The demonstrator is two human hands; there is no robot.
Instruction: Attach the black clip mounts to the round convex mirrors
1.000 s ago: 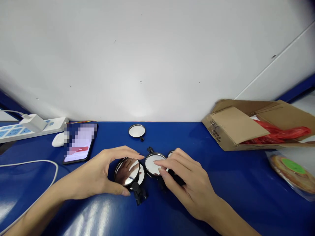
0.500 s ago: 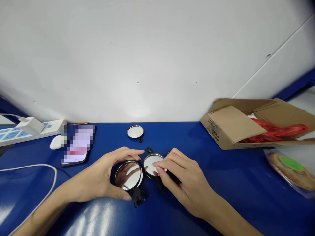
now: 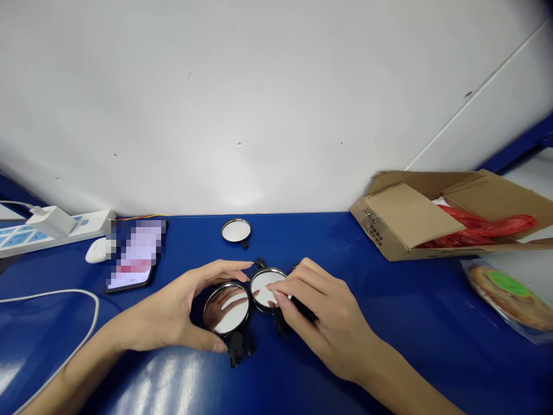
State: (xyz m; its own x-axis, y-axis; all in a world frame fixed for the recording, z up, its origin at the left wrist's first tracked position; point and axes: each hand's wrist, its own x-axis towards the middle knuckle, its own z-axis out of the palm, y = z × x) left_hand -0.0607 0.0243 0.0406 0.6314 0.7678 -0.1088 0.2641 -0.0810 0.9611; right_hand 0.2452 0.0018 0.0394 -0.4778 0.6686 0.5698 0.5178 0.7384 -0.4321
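Note:
Round black-rimmed mirrors with black clamp mounts lie on the blue table. My left hand (image 3: pixel 173 314) curves around the left mirror (image 3: pixel 226 309), its thumb near the mount (image 3: pixel 238 348) and its index finger stretched past the top rim. The fingers are apart. Over the right mirror (image 3: pixel 263 287), my right hand (image 3: pixel 322 317) has thumb and forefinger pinched together at the glass; what is between them, if anything, is too small to tell. Part of this mirror and a dark piece lie hidden beneath the right hand. A smaller clamp (image 3: pixel 260 263) sits behind the right mirror.
Near the wall lies another round mirror (image 3: pixel 236 230). At left are a phone (image 3: pixel 136 253), a white case (image 3: pixel 97 251), a power strip (image 3: pixel 97 222) and a white cable (image 3: pixel 94 320). A cardboard box (image 3: pixel 401 222) and a wrapped round item (image 3: pixel 510 294) are at right.
The upper mirror at my left hand has shifted slightly and now covers the bright edge seen beneath it before. The whole view has moved a little; the right hand keeps its pinch.

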